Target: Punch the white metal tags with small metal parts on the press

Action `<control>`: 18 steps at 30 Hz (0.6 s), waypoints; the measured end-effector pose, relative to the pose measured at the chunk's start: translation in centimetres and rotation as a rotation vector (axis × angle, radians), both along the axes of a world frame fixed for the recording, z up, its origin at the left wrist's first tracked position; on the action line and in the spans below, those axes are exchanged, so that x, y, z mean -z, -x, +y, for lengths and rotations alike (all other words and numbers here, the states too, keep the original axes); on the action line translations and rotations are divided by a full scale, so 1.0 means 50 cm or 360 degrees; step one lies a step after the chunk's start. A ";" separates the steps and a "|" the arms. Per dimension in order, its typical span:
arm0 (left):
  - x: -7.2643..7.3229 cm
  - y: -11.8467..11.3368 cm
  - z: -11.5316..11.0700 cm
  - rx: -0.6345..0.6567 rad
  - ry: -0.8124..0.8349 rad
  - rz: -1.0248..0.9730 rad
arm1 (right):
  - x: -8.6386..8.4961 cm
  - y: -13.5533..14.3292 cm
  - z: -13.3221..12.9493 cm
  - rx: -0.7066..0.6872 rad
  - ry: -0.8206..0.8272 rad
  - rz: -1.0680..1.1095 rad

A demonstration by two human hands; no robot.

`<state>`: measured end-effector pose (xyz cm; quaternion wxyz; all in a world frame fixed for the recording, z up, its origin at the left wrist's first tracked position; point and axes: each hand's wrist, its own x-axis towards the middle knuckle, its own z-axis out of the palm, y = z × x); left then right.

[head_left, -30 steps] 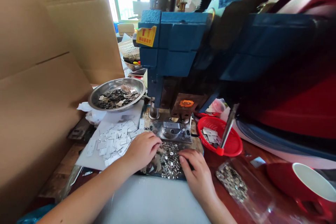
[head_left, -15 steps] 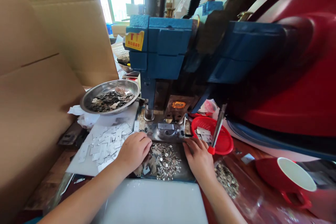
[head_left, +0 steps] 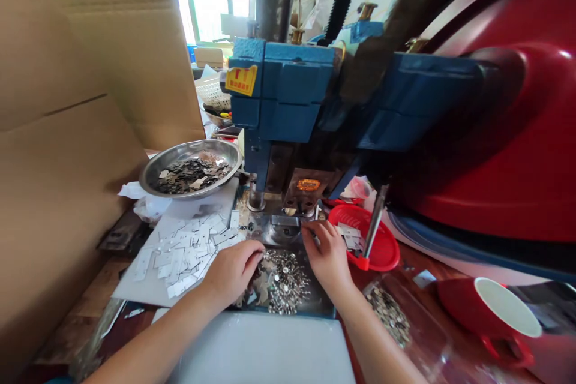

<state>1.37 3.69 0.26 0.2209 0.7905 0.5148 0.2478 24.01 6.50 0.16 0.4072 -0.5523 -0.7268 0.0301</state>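
Note:
My left hand (head_left: pixel 234 271) is closed in a pinch at the left edge of a heap of small shiny metal rivets (head_left: pixel 288 282); whatever sits between its fingertips is too small to make out. My right hand (head_left: pixel 327 252) has its fingers bent together, tips at the right side of the metal die (head_left: pixel 285 229) under the blue press (head_left: pixel 288 90). What those fingers hold, if anything, is hidden. Thin flat metal pieces (head_left: pixel 257 295) lie beside the rivets, below my left hand. Pale rectangular metal plates (head_left: pixel 189 252) are scattered on the white board to the left.
A steel bowl (head_left: pixel 148 183) of dark metal pieces stands at back left, by a cardboard wall (head_left: pixel 112 72). On the right are a red basket (head_left: pixel 389 252) with plates, a metal lever (head_left: pixel 377 222), a clear tray (head_left: pixel 432 336) of small parts and a red mug (head_left: pixel 468 306).
My right hand has moved left and inward to the die. My left hand has shifted slightly down and right toward the rivets. The pale plate on the die no longer shows there.

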 end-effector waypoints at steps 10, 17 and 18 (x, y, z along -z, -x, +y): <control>0.020 -0.015 -0.013 0.0137 -0.0138 -0.0122 | -0.013 0.043 0.042 0.0018 -0.0060 -0.0405; 0.000 0.001 0.000 -0.0032 -0.0121 -0.0240 | -0.019 0.023 0.017 -0.0124 -0.0079 -0.0576; -0.007 0.000 0.006 -0.0070 -0.0113 -0.0267 | -0.016 0.021 0.017 -0.0130 -0.0075 -0.0533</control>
